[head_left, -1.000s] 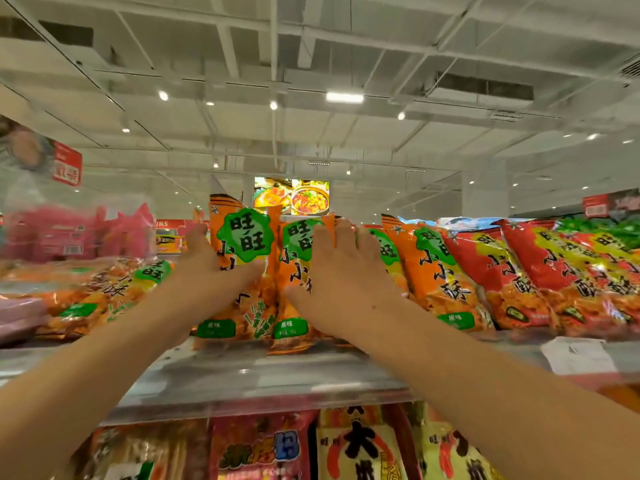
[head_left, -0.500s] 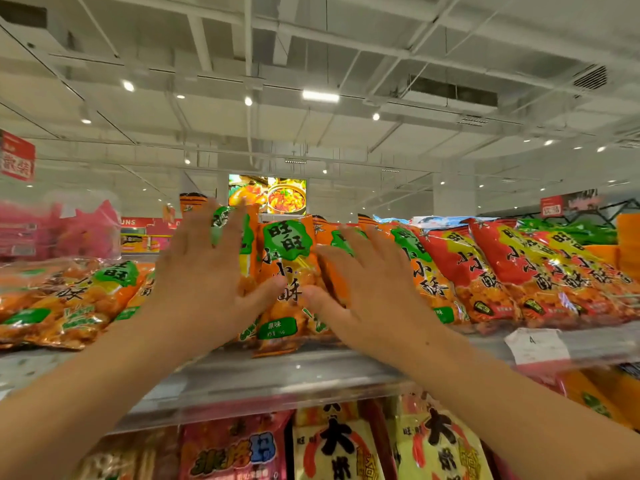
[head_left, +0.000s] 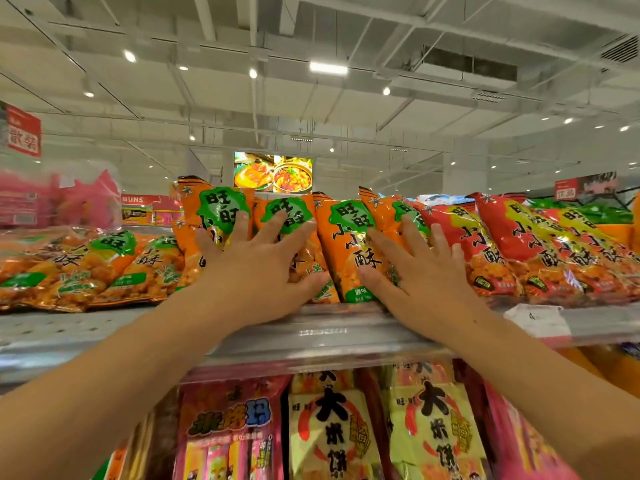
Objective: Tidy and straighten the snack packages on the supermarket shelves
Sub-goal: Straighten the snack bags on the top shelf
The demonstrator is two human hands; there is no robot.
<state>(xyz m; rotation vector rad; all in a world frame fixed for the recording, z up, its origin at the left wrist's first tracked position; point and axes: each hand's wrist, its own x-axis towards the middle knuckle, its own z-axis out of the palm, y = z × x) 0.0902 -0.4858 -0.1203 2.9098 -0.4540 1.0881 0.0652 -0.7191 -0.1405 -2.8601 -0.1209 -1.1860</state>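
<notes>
Orange snack packages [head_left: 349, 247] at frame centre could topple if the flat, spread left hand [head_left: 259, 268] and right hand [head_left: 415, 271] press unevenly.

- A supermarket aisle: the metal shelf [head_left: 104, 327] carries rows of identical orange snack bags [head_left: 349, 244] and red snack bags [head_left: 498, 244], many of each.
- A paper price tag [head_left: 536, 320] sits on the shelf's front rail.
- More packaged snacks [head_left: 329, 427] fill the level below.
- Red hanging signs [head_left: 22, 129] and a lit food advertisement screen [head_left: 273, 171] hang beneath an open industrial ceiling (spotlights, ducts).
</notes>
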